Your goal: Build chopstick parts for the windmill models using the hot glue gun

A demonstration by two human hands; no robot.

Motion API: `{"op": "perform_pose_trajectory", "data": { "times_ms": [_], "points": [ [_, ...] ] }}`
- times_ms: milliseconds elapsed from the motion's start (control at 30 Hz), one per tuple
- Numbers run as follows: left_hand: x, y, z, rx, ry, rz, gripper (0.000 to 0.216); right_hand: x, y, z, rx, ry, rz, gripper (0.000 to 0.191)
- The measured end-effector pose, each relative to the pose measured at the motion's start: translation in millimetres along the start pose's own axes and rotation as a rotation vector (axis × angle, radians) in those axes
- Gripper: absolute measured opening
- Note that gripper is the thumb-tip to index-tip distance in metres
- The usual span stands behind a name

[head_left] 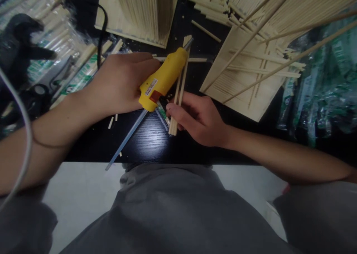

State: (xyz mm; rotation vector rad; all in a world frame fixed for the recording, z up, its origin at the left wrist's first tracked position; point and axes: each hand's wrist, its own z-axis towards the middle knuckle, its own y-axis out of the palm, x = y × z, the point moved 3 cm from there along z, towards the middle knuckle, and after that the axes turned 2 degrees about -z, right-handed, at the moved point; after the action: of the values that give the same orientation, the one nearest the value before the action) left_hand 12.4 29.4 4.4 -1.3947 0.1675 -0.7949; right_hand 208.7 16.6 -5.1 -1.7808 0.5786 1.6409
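Note:
My left hand (126, 81) is wrapped round a yellow hot glue gun (167, 75). A long translucent glue stick (125, 140) sticks out of the gun's back end toward me. The nozzle lies at the far end of a small bundle of wooden chopsticks (178, 94). My right hand (199, 116) pinches that bundle near its lower end, thumb on top. The fingers of my left hand are partly hidden behind the gun.
A block built of wooden sticks on a board (134, 19) stands at the back. To the right, another board (242, 79) carries a stick structure with long slanting sticks. Cut sticks (209, 1) lie in a pile behind. Scissors (41, 90) and wrapped chopsticks lie left; green-printed plastic wrappers (320, 86) lie right.

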Motion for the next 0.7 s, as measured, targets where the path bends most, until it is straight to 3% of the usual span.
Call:
{"op": "perform_pose_trajectory", "data": {
  "times_ms": [700],
  "points": [
    [2.8, -2.1, 0.4, -0.008, -0.033, -0.002, 0.042, 0.2, -0.4, -0.2, -0.005, 0.002, -0.013, 0.034]
  ]
}}
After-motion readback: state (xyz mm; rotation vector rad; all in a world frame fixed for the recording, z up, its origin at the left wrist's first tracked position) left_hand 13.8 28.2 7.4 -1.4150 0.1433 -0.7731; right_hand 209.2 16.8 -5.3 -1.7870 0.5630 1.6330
